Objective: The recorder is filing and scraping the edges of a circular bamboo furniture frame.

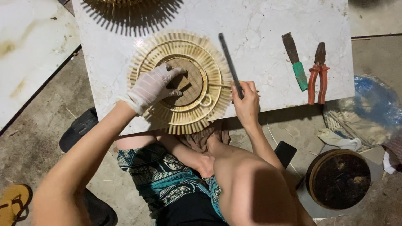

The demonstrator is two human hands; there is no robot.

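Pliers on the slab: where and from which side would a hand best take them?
By the two orange handles, coming from the slab's near edge. The pliers lie flat with the dark jaws pointing away and the handle ends close to that edge, slightly spread, and clear of the green-handled chisel beside them.

On the one marble slab (268, 25) lie two round sunburst pieces made of sticks: one (181, 81) near the centre and one (125, 8) cut off at 12 o'clock. At 2 o'clock lie one chisel with a green handle (294, 60) and one pair of orange-handled pliers (318, 73). There are two hands, one gloved (151, 87) and one bare (246, 102), plus one dark metal rod (230, 65), one round bowl (338, 178) at 4 o'clock and one yellow sandal (13, 203) at 8 o'clock.
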